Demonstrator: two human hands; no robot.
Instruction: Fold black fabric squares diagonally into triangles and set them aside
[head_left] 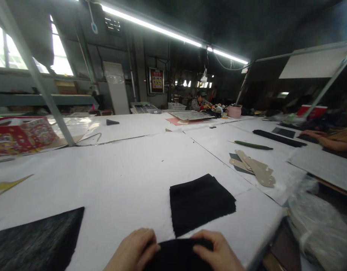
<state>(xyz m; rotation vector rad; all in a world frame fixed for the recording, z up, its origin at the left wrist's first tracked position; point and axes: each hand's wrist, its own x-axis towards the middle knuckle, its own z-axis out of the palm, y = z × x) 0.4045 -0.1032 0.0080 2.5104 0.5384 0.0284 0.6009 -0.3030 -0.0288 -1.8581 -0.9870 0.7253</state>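
Between my two hands is a piece of black cloth (179, 254) at the bottom edge of the view, its lower part cut off. My left hand (136, 248) pinches its left corner, thumb against the fingers. On the opposite side my right hand (215, 248) grips the cloth with the thumb on top. Just beyond lies a stack of black cloth pieces (201, 203), flat on the white table (128, 184). A dark speckled sheet or stack (40, 241) rests at the lower left.
Beige templates (255, 167) lie to the right, near a green cucumber-like object (254, 145) and a long black strip (279, 138). A red patterned box (23, 133) stands left beside a slanted metal post (46, 86). Another person's hands (314, 135) are at the far right.
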